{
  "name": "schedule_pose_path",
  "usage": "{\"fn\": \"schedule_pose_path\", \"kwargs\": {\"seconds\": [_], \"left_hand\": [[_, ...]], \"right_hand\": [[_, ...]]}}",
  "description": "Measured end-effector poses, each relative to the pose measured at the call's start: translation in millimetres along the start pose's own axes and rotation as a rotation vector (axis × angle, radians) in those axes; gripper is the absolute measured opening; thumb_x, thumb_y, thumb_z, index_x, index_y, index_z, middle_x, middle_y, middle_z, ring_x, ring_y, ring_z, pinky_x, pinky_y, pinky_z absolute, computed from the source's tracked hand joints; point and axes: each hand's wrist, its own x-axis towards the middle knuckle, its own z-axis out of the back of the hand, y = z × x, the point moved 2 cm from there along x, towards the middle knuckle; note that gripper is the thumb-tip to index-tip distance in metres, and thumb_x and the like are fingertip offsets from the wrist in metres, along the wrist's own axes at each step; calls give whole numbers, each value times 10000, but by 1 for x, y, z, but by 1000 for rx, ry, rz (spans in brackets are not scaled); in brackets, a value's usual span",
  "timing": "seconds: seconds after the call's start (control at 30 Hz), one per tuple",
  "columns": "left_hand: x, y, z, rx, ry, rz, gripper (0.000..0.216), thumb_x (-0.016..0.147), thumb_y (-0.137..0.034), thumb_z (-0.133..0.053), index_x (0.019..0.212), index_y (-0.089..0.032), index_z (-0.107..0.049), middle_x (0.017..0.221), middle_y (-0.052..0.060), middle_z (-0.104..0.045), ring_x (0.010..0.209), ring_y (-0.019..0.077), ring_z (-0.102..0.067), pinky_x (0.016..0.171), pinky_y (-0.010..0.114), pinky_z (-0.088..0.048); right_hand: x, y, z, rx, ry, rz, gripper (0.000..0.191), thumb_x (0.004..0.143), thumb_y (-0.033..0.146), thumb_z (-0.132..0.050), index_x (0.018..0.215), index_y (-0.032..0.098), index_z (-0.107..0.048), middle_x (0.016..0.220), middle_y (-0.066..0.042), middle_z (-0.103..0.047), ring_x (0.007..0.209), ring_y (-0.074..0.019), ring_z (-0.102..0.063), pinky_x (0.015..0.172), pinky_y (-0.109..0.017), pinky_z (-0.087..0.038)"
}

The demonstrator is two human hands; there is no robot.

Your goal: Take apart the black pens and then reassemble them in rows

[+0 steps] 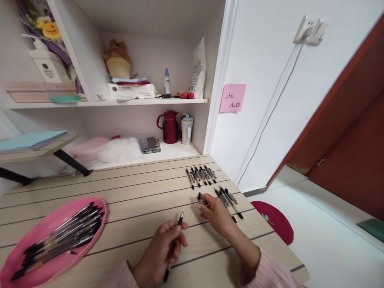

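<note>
My left hand [160, 250] is closed around a black pen [174, 246], its tip pointing up and away over the wooden table [126, 208]. My right hand [215, 214] pinches a small black pen cap [200, 197] just above the tabletop. Beyond that hand lie two groups of capped black pens, a far row [200, 175] and a nearer bunch [228, 200] just to the right of my fingers. A pink oval tray [18, 256] at the left front holds several more black pens [63, 234].
Shelves behind the table carry a red jug [169, 126], a cup [186, 129], plastic bags, boxes and a plush toy [118, 59]. A pink sticky note [232, 97] hangs on the white wall. A red stool [274, 220] stands right of the table's edge.
</note>
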Motion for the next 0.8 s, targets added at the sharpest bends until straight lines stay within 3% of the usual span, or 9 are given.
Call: {"fn": "schedule_pose_path", "kwargs": {"seconds": [0.13, 0.27, 0.53, 0.8], "left_hand": [[-2, 0, -2, 33, -11, 14, 284, 712, -356, -567, 891, -136, -551, 568, -23, -560, 314, 27, -319, 318, 177, -126], [-4, -2, -5, 66, -8, 12, 270, 726, -338, -548, 898, -130, -545, 572, -24, -560, 317, 23, -314, 326, 178, -127], [-1, 0, -3, 71, 1, 10, 262, 741, -331, -524, 898, -122, -535, 563, -26, -552, 312, 20, -309, 318, 174, -137], [0, 2, -1, 59, 28, 9, 258, 757, -325, -510, 909, -117, -530, 577, -15, -565, 316, 19, -309, 313, 171, -139]], "right_hand": [[5, -5, 49, -642, -170, 25, 184, 753, 249, -526, 921, 184, -563, 734, -32, -614, 683, -168, -561, 577, -253, -320], [10, -12, 63, -943, -171, -2, 123, 809, 257, -475, 821, 175, -567, 799, -74, -613, 725, -186, -577, 579, -257, -311], [13, -17, 36, -1114, -68, 29, 98, 813, 157, -467, 863, 127, -546, 871, -133, -619, 758, -197, -602, 625, -268, -359], [10, -19, 37, -1122, -61, 32, 111, 807, 173, -482, 871, 136, -565, 873, -121, -624, 771, -190, -605, 618, -256, -361]]}}
